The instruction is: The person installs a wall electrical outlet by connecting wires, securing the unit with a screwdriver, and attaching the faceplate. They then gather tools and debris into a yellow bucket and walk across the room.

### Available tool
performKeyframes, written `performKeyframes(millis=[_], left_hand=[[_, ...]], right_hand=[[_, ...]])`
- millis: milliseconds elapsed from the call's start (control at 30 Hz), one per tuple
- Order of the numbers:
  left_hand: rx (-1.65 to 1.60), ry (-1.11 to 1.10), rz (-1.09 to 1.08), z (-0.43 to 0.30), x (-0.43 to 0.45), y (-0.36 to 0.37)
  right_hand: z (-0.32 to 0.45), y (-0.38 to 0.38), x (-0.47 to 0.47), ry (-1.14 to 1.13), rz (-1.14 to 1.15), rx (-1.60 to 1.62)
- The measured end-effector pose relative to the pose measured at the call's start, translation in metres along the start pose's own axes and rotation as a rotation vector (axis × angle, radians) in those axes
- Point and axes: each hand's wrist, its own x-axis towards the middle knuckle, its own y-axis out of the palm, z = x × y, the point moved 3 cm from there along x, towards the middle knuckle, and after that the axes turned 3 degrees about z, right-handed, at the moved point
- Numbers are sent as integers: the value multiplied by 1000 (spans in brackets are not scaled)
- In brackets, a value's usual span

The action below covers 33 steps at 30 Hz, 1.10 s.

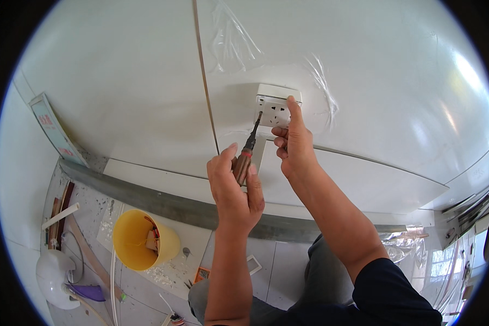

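Note:
My left hand [236,183] is closed around the brown handle of a screwdriver [248,148], whose dark shaft points up to the left side of a white wall socket [274,110]. The tip meets the socket face near a small hole at its left edge. My right hand [295,136] grips the socket's right side, with the thumb on its front near the top and the other fingers curled below. The socket sits in a raised white box on a pale wall panel [155,102]. Torn clear plastic film [324,85] clings to the panel beside it.
Below the panel runs a long grey ledge [159,199]. On the floor stand a yellow bucket [171,244] with wires and small items inside, a white rounded appliance [51,277], wood strips [89,248] and a white square frame [253,265]. A sign panel [57,130] leans at the left.

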Motion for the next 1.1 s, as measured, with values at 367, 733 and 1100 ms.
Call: performKeyframes(millis=[367, 733, 1100], left_hand=[[-112, -119, -21, 4, -2, -1], [-113, -188, 131, 6, -7, -6], [-145, -118, 41, 1, -2, -1]], right_hand=[[-1, 0, 1, 8, -10, 10], [1, 3, -3, 22, -36, 12], [-1, 0, 0, 15, -41, 9]])
